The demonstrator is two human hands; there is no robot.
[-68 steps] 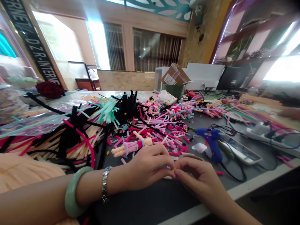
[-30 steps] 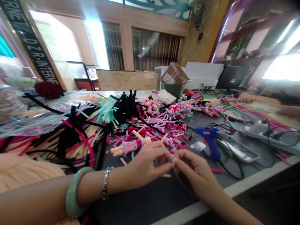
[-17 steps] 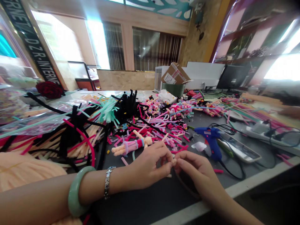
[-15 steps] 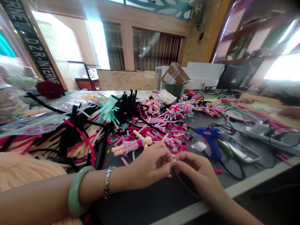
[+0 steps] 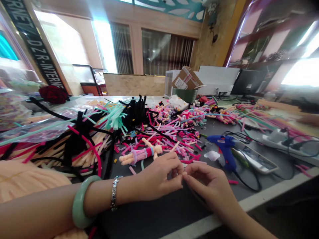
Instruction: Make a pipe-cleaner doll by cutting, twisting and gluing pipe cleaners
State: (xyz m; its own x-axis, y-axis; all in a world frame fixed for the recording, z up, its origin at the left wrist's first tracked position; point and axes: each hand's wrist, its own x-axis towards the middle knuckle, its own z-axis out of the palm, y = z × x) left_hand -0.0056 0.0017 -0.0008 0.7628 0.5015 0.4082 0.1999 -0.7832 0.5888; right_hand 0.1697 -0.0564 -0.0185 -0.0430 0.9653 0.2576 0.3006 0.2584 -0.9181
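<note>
Two bare hands work at the near edge of a dark grey worktable (image 5: 149,217) among loose pipe cleaners. Readable writing is limited to a black banner (image 5: 33,41) at upper left, whose pale, partly cut-off letters show roughly "Z R-INTERNE"; the white label on a cardboard box (image 5: 187,79) and the small sticker on a blue hot glue gun (image 5: 223,149) are too small to read. The left hand (image 5: 158,177) and right hand (image 5: 209,184) meet at mid-table, both closed in a pinch on a small pale pipe-cleaner piece (image 5: 184,173), which is almost hidden between their fingertips, with only its end showing. A pipe-cleaner doll (image 5: 141,156) with peach limbs and pink and lilac wrapping lies just beyond the left hand, in front of a heap of cut pink lengths (image 5: 171,142). The glue gun stands to the right of the right hand, near it but not touching. A jade-green bangle (image 5: 79,202) and a silver link bracelet (image 5: 114,192) circle the left wrist. A co-worker's hand (image 5: 309,120) rests well apart at the far right. Compared with one second earlier, less of the pale end shows, and the short pale stick below the left hand is no longer visible.
</note>
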